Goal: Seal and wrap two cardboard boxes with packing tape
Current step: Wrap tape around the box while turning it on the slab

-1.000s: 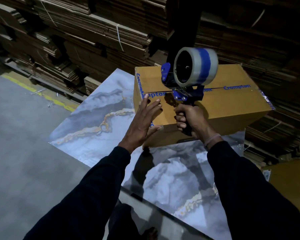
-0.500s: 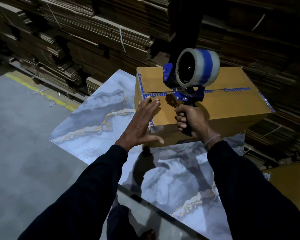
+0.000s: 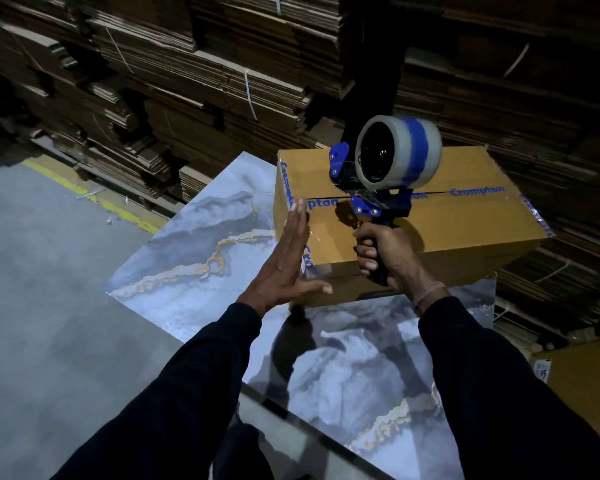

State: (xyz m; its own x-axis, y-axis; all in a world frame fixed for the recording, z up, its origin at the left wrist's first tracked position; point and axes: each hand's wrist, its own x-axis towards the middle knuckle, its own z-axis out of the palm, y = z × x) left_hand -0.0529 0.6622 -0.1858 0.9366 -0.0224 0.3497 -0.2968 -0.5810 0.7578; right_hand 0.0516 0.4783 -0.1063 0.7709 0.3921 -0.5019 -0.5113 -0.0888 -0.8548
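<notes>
"Crompton" lettering on cardboard box (image 3: 440, 220)

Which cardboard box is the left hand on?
The Crompton-printed box on the marble table; left hand flat against its end. The other box sits untouched, lower right.

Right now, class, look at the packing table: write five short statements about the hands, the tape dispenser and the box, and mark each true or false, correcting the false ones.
1. The right hand grips the tape dispenser by its handle. True.
2. The left hand is curled into a fist. False: its fingers are straight, flat against the cardboard box at its left end.
3. The box's printed tape reads Crompton. True.
4. The box stands on the concrete floor. False: it rests on the marble-patterned table.
5. The dispenser's roll is empty. False: it holds a thick roll, clear with a blue band.
</notes>
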